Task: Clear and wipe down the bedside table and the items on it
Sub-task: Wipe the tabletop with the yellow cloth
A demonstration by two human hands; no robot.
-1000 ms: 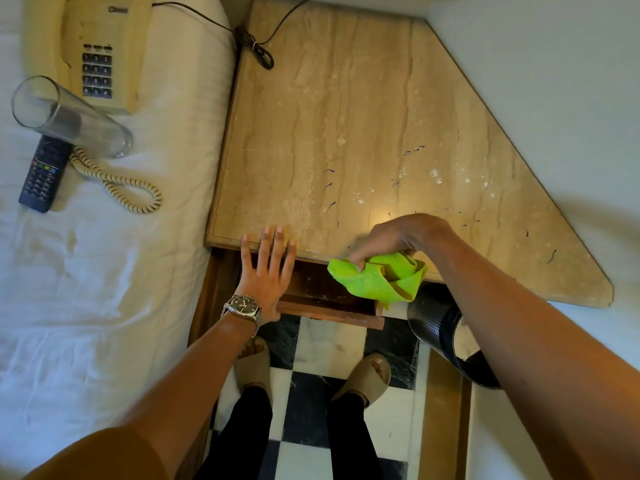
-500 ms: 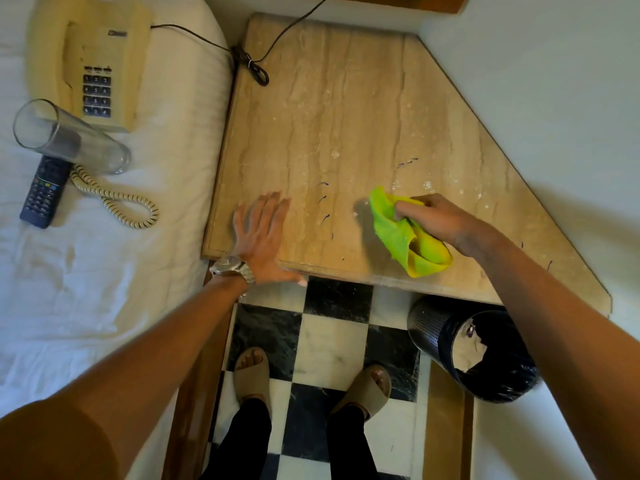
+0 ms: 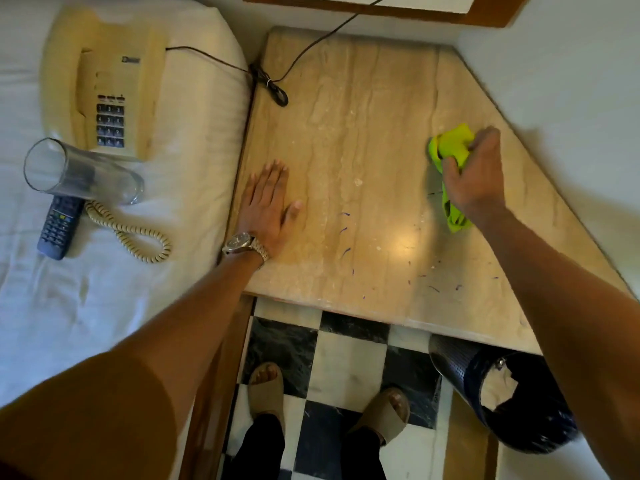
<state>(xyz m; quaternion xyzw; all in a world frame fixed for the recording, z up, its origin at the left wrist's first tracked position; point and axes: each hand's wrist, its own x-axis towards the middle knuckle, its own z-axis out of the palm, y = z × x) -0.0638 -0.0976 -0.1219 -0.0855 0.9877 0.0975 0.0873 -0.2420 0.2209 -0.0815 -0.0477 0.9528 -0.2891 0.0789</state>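
Note:
The bedside table has a beige marble top with small purple flecks and white specks near its front. My right hand grips a bright green cloth and presses it on the table's right side, close to the slanted edge by the wall. My left hand lies flat with fingers spread on the table's left edge, a metal watch on its wrist. On the white bed at the left lie a cream telephone, a clear glass on its side and a dark remote.
A black phone cable coils on the table's back left corner. A black mesh waste bin stands on the checkered floor under the table's front right. My feet in beige sandals are on the floor before the table. White wall on the right.
My right hand has swept the green cloth from the front edge back and to the right across the table. My left hand has slid further onto the top. The camera has moved closer.

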